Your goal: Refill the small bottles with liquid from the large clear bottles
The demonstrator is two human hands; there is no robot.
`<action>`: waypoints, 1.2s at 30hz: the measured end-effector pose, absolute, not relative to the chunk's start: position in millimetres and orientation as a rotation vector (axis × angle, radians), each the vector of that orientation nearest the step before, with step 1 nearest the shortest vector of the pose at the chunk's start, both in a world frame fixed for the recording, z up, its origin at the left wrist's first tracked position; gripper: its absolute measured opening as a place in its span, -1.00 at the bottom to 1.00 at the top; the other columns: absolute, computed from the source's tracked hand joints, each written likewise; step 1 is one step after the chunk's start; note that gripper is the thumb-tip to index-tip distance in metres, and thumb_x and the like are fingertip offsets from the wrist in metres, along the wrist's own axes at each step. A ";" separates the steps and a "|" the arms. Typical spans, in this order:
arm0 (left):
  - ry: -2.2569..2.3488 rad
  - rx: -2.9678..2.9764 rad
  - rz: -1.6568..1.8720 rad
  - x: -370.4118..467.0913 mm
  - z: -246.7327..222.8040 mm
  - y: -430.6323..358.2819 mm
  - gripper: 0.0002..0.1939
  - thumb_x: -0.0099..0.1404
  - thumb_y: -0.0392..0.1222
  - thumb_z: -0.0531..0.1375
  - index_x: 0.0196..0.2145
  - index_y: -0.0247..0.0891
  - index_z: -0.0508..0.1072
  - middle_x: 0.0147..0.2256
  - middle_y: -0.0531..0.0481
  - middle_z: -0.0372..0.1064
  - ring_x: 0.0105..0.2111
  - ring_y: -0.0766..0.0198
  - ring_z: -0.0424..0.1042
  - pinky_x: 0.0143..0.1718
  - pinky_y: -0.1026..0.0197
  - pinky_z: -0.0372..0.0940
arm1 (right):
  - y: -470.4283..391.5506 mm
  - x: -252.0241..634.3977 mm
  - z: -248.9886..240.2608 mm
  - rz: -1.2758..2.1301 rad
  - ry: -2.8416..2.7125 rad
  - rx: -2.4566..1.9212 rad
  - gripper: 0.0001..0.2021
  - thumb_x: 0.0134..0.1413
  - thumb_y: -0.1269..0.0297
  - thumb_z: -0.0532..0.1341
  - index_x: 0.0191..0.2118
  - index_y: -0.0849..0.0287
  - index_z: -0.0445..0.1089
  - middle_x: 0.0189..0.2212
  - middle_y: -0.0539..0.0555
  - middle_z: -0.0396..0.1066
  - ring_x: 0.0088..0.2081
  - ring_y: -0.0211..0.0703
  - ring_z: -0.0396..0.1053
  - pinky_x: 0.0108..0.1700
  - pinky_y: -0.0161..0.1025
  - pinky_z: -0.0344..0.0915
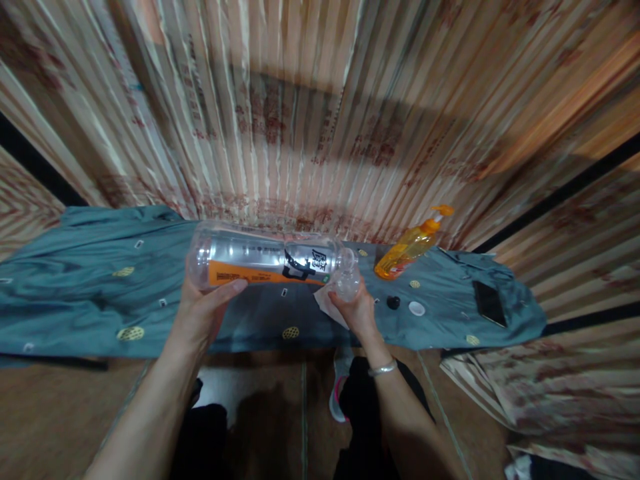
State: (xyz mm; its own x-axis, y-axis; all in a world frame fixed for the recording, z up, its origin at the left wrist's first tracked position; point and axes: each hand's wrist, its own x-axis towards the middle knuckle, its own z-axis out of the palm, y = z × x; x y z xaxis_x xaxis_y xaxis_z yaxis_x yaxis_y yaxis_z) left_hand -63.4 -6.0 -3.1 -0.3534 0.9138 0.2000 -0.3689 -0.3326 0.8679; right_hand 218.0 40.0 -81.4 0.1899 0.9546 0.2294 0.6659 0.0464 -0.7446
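Observation:
A large clear plastic bottle [255,260] with a silver and orange label lies nearly level in the air above the cloth, its neck to the right. My left hand [207,303] is closed around its base end, thumb along the near side. My right hand [356,308] is closed on a small clear plastic bottle [346,285] right by the large bottle's neck; whether the two touch I cannot tell. A white sheet [330,308], perhaps tissue, shows beside the right hand's fingers; whether it is held is unclear.
On the green cloth-covered table [260,320], an orange pump bottle [406,250] stands to the right. Nearby lie a small black cap [393,303], a white round lid [417,309] and a dark phone [489,303]. A patterned curtain [300,133] hangs behind.

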 end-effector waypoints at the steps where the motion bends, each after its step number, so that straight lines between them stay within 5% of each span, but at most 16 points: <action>1: 0.933 0.899 1.821 -63.8 -3.4 -6.0 -0.12 -0.24 -0.20 0.62 0.08 -0.01 0.47 -0.17 0.08 0.58 -0.17 0.16 0.58 0.05 0.02 0.48 | 40.0 218.0 -81.5 0.467 -1.556 -1.686 -0.28 -0.04 0.17 0.39 0.28 0.21 0.35 0.03 0.24 0.60 0.04 0.20 0.59 0.06 0.00 0.51; 30: 0.975 0.892 1.819 -60.6 -1.8 -3.3 0.02 -0.32 -0.12 0.64 0.15 0.08 0.43 -0.13 0.07 0.58 -0.10 0.09 0.58 0.10 -0.05 0.46 | 37.9 216.8 -77.7 0.487 -1.544 -1.683 -0.28 -0.04 0.15 0.38 0.29 0.19 0.34 0.04 0.25 0.60 0.05 0.21 0.58 0.07 0.03 0.51; 36: 0.938 0.867 1.843 -59.0 -1.1 -3.4 -0.07 -0.31 -0.15 0.64 0.08 -0.02 0.48 -0.16 0.07 0.60 -0.16 0.16 0.59 0.04 0.04 0.48 | 38.7 215.0 -75.3 0.497 -1.529 -1.699 -0.27 -0.06 0.19 0.38 0.29 0.20 0.33 0.03 0.25 0.61 0.05 0.23 0.59 0.07 0.06 0.50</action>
